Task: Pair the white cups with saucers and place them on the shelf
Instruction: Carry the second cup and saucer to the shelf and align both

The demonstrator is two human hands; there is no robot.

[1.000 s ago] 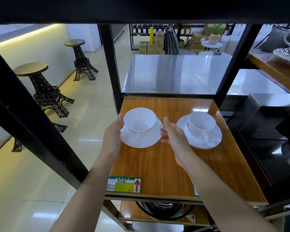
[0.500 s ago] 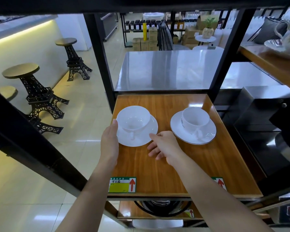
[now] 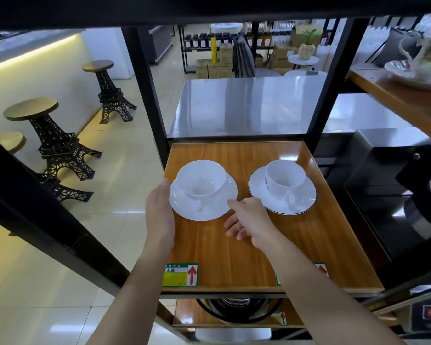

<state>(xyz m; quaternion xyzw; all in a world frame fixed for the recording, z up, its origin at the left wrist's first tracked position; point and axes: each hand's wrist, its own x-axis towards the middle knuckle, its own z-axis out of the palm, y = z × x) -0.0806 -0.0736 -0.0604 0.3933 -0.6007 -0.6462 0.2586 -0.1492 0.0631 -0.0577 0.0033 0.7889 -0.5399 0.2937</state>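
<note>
Two white cups on saucers stand on the wooden shelf [image 3: 234, 252]. The left cup [image 3: 201, 179] sits on a plain white saucer [image 3: 210, 210], its handle toward me. The right cup [image 3: 285, 177] rests on a dark-rimmed saucer [image 3: 301, 202]. My left hand [image 3: 159, 212] lies flat against the left saucer's left rim. My right hand [image 3: 246, 217] touches that saucer's right front rim with one fingertip, its other fingers curled on the shelf. Neither hand grips anything.
Black frame posts [image 3: 147, 95] flank the shelf. A steel table [image 3: 246, 105] lies behind. A flowered cup and saucer [image 3: 426, 63] sit on the upper right shelf, black appliances [image 3: 388, 195] at right. Tower-shaped stools [image 3: 57, 145] stand on the floor at left.
The left cup and saucer went down onto the shelf. My right hand let go of the rim and dropped to the shelf, one fingertip still at the rim; my left hand stayed alongside.
</note>
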